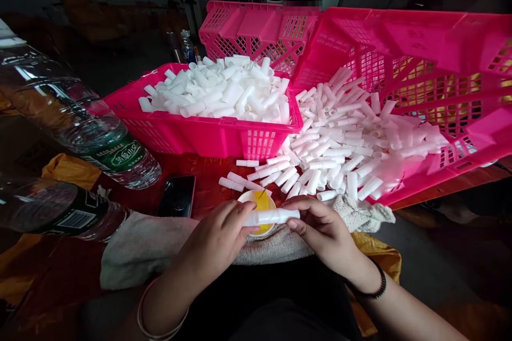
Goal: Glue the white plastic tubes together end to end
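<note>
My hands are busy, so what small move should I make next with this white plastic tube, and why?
Perhaps press the white plastic tube gently inward from both ends: your left hand and right hand hold its opposite ends, and a step shows partway along it, which may be a joint.

Unreadable lettering (127,155) on one green bottle label (104,162), a barcode (78,217) on another label (91,198)
</note>
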Available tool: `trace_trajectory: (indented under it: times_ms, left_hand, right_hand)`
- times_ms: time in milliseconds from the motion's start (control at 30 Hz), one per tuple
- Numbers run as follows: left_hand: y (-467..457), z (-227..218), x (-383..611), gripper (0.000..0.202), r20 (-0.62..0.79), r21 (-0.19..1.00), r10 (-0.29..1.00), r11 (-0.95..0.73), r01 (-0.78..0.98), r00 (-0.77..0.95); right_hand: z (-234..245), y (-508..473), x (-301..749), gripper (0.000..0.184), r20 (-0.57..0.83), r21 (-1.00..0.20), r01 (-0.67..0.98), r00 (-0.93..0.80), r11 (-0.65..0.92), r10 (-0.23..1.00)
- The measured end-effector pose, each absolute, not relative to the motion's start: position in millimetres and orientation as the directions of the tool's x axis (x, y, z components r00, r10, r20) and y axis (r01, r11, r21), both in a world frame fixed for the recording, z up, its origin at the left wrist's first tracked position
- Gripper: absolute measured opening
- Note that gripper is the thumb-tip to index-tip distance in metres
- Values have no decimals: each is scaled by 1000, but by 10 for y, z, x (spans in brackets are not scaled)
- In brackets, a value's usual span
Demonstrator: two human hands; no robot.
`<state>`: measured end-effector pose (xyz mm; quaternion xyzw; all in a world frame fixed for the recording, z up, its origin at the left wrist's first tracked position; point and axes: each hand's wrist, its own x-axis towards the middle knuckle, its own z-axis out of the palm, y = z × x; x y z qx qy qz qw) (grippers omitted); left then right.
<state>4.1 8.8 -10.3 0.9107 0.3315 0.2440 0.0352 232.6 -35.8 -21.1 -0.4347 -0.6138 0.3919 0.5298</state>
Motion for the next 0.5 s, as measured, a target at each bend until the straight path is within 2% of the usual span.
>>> trace_trajectory:
  times_ms: [67, 133, 167, 233, 300, 367, 433, 500]
  left_hand:
    - [58, -29, 84, 26, 451, 107, 564, -803, 586, 691]
    - [2, 25, 139, 25, 434, 47, 555, -800, 598, 710]
    - [-40, 49, 174, 22, 408, 65, 571, -797, 601, 713]
    - [-152, 95, 257, 16, 331, 227, 617, -787, 574, 714]
    - [-291, 118, 364, 13, 244, 464, 651, -729, 503, 719]
    - [-432, 85, 494, 12, 196, 596, 680, -655, 465, 706]
    - [-542, -16, 640, 13, 199, 559, 713, -646, 519, 673]
    - [-594, -149, 777, 13, 244, 434, 684, -711, 553, 688]
  right_hand:
    - [-141, -394, 2346, 14, 263, -939, 201, -97, 277, 960]
    - [-80, -434, 2361, 15, 244, -912, 302, -142, 276, 959]
    - [-49, -453, 2363, 14, 263, -887, 346, -166, 306, 950]
    - [12, -486, 2349, 8, 392, -786, 428, -214, 447, 895]
    - [53, -515, 2316, 17, 568, -617, 501, -251, 607, 784]
    - [52, -556, 2278, 28, 660, -502, 585, -216, 637, 719]
    - [1, -639, 2275, 33, 637, -543, 645, -102, 538, 764]
    - [-90, -792, 2358, 35, 543, -637, 652, 0, 412, 840]
